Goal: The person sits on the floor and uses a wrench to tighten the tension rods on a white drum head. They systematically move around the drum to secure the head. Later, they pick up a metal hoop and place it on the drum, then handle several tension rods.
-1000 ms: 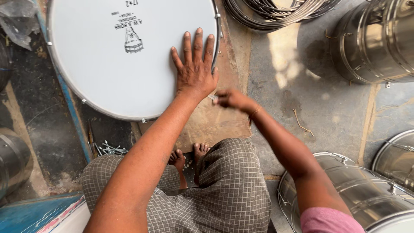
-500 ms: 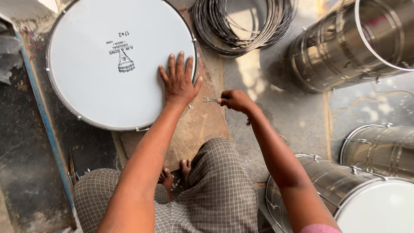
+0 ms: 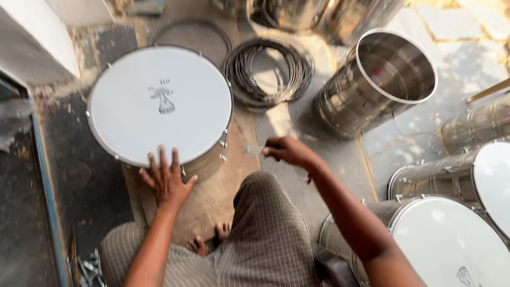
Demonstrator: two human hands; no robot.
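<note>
A round drum with a white head [image 3: 159,103] stands on the floor in front of me. My left hand [image 3: 166,180] lies flat with spread fingers at its near rim. To the right of the drum, my right hand [image 3: 287,150] is closed on a small metal tool [image 3: 255,150], whose tip points at the drum's side near the tension lugs [image 3: 223,143]. My crossed legs in checked cloth [image 3: 265,234] fill the bottom of the view.
A pile of dark metal hoops [image 3: 268,72] lies behind the drum. An open steel drum shell [image 3: 377,85] stands at the right, and more steel drums with white heads [image 3: 451,239] crowd the lower right. A blue edge [image 3: 48,186] runs down the left.
My left hand slid from the middle of the drum head down to its near rim. My view has shifted, so the drum now sits farther from me and more shells show at the right.
</note>
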